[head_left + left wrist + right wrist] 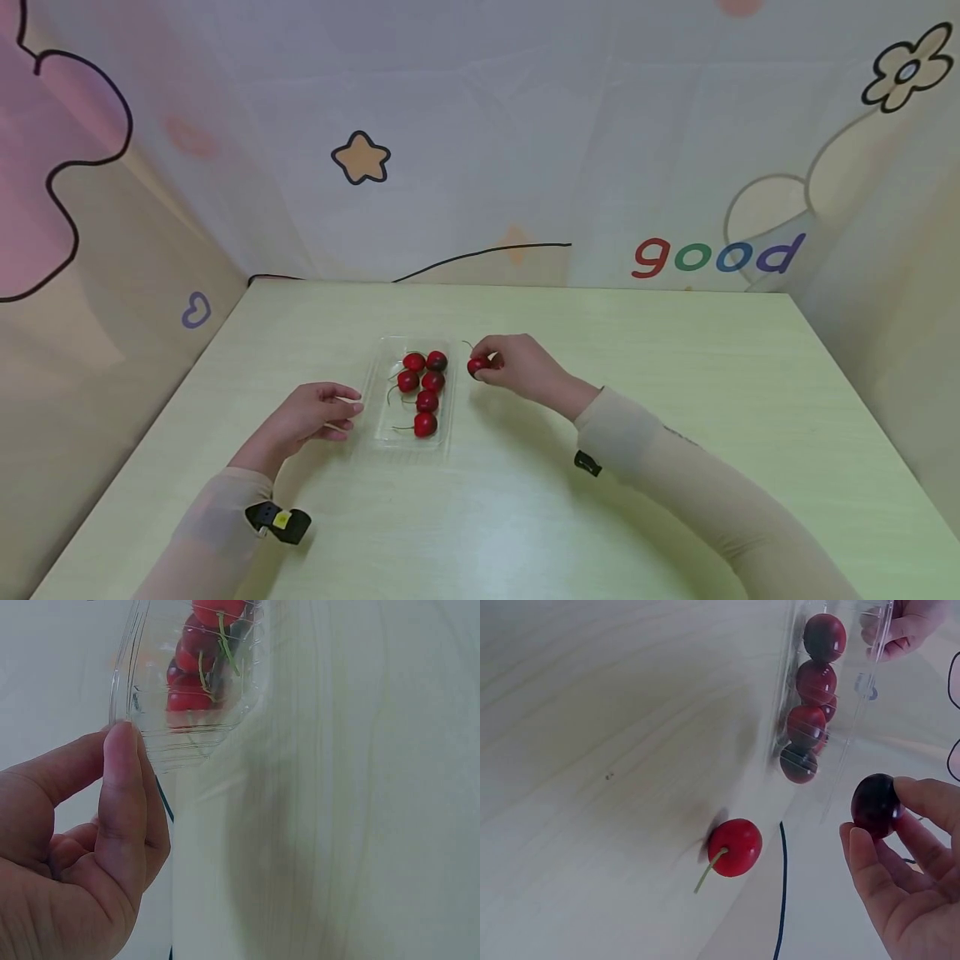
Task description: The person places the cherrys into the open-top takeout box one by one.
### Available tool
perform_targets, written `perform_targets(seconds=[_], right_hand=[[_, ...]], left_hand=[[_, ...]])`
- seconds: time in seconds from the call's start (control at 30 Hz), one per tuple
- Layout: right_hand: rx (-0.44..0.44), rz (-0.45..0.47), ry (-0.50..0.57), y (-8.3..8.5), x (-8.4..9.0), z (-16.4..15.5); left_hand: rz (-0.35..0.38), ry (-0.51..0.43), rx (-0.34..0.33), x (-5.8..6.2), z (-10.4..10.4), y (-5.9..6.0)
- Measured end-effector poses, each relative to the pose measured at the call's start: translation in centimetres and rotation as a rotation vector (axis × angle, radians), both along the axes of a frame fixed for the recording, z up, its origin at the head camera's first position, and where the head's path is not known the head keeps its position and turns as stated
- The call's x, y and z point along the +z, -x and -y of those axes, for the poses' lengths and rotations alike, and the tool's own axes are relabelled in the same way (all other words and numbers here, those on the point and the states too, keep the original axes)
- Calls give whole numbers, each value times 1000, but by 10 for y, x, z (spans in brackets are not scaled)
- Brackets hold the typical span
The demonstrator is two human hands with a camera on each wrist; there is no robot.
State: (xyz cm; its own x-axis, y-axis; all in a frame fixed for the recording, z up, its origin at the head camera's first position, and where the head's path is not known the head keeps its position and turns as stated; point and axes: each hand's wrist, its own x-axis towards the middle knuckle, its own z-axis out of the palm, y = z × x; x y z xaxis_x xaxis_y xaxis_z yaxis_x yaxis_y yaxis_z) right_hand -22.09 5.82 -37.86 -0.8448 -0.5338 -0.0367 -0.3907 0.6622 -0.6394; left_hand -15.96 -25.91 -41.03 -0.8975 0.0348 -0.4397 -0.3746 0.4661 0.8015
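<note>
A clear plastic box (384, 358) holds several dark red cherries (426, 402), some with green stems. My left hand (307, 417) is at its left side, and the left wrist view shows the thumb and forefinger pinching the rim. Just beyond the right side of the box, my right hand (528, 371) pinches a cherry (876, 804) between thumb and fingers, above the table. A single loose cherry (735, 847) with a green stem lies on the table in the right wrist view; in the head view the right hand mostly hides it.
The pale wood-grain table (675, 400) spreads out around the box. A patterned cloth (480, 150) hangs behind it and along both sides. Each sleeve carries a black wrist strap, the left one (277, 522) with a yellow mark.
</note>
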Motion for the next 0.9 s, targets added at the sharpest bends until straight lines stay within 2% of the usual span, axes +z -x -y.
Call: perform_targets(seconds=[0.57,0.9], right_hand=[[64,-14,0,-2,19,22],[93,10,9,-3,15,37]], left_hand=[[-2,-4,-3,-3,1,1],[4,-5,1,-2,0,0]])
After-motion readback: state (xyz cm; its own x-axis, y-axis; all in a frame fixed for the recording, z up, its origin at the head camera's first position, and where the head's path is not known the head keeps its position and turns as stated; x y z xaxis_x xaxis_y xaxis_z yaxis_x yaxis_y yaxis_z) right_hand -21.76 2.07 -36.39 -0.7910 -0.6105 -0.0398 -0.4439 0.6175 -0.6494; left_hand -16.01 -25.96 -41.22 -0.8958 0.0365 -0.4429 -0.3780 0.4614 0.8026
